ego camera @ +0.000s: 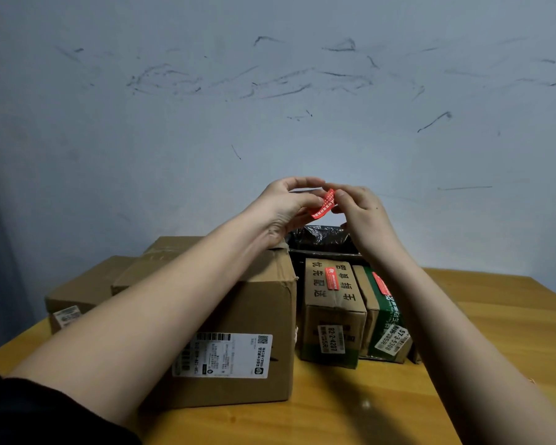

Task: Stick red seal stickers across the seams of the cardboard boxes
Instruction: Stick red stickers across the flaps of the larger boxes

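A red seal sticker (324, 203) is held in the air between both hands, above and just behind the large cardboard box (238, 332) that stands on the wooden tabletop (495, 332). The left hand (286, 207) is curled, its thumb and fingertips pinching the sticker's left side; the right hand (363, 213) is likewise curled, with the sticker's upper right edge nipped between thumb and forefinger. To the right of the large box two smaller boxes are stood side by side: a brown one (333, 313) already bearing a red seal (332, 278) across its top seam, and a green-printed one (387, 329) also sealed in red (381, 283). Behind the large box a black plastic bag (318, 240) is seen. To its left two plain cartons (87, 290) are set against the scuffed wall (270, 91).
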The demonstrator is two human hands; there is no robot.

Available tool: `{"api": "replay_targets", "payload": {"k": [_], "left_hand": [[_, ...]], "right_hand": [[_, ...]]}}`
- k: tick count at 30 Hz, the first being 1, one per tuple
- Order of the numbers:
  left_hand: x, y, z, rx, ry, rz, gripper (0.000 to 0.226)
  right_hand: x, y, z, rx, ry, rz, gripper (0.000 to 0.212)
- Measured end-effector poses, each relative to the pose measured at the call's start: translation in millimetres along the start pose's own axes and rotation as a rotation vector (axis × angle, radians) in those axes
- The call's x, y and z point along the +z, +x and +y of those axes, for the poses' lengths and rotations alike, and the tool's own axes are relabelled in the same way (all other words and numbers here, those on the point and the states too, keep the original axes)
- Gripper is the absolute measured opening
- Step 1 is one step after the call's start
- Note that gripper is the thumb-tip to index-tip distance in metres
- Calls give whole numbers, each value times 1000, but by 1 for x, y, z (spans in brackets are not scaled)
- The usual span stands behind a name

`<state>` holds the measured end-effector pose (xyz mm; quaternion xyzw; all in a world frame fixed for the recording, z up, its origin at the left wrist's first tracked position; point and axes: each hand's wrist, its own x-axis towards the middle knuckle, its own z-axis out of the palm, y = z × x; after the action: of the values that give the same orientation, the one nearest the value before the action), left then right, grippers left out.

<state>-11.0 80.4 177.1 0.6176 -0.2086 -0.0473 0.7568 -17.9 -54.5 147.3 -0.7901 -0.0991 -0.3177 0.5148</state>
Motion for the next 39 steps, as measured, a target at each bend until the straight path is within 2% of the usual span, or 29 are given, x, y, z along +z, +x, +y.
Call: {"api": "replay_targets", "payload": {"k": [8, 11, 15, 22, 31, 36, 39], "left_hand": [[1, 2, -4, 6, -5, 56, 27], [1, 2, -3, -23, -50, 79, 20], [0, 1, -1, -65, -116, 105, 8], [-1, 0, 0, -115, -82, 95, 17], [1, -2, 2, -206, -196, 95, 26], [7, -2, 4, -233, -250, 65, 33], [8, -2, 5, -261, -329, 41, 42]], "right_hand": [[4, -3, 4, -31, -73, 101, 26], [4, -5, 3, -23, -73, 117, 17], [6, -8, 3, -72, -192, 96, 13], [8, -9, 8, -120, -352, 139, 10], [9, -8, 17, -345, -599, 243, 13], [11, -8, 19, -277, -562, 304, 13], [11, -8, 19, -173, -427, 325, 12]]}}
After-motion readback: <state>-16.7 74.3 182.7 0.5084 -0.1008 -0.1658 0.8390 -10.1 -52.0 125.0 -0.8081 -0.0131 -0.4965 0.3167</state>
